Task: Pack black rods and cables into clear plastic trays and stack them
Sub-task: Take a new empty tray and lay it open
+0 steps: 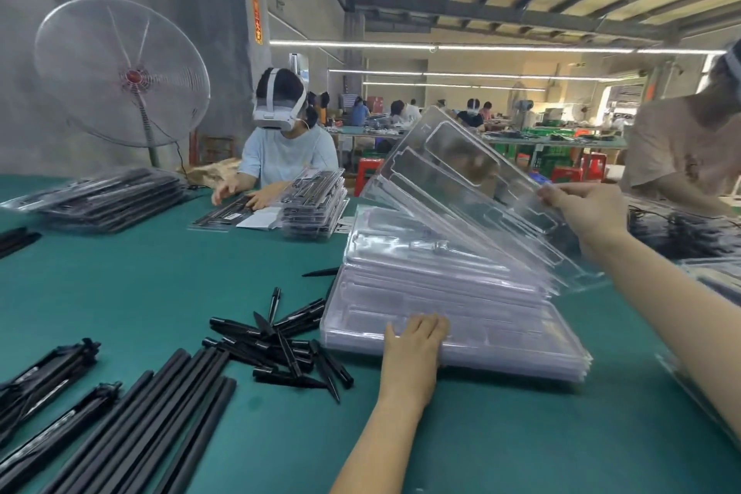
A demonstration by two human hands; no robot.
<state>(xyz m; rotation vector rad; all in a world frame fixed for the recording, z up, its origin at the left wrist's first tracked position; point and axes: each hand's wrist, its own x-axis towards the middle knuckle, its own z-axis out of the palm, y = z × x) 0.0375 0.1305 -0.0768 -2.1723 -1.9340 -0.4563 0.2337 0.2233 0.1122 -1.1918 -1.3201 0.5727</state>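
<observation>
Right hand (581, 213): my fingers pinch the lifted empty tray (473, 188).
Left hand (417, 337): flat, pressing tray stack (461, 317).
Black rods (160, 405): unpacked; packing not begun.

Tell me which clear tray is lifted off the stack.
The top tray, pinched by the right hand at its edge and tilted upward. The other trays lie flat under the left hand.

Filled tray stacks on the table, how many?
3 clear ones: a left stack at the far left, a middle stack beside the seated worker, and a right stack behind the right forearm, partly hidden. More may lie beyond the right edge.
</observation>
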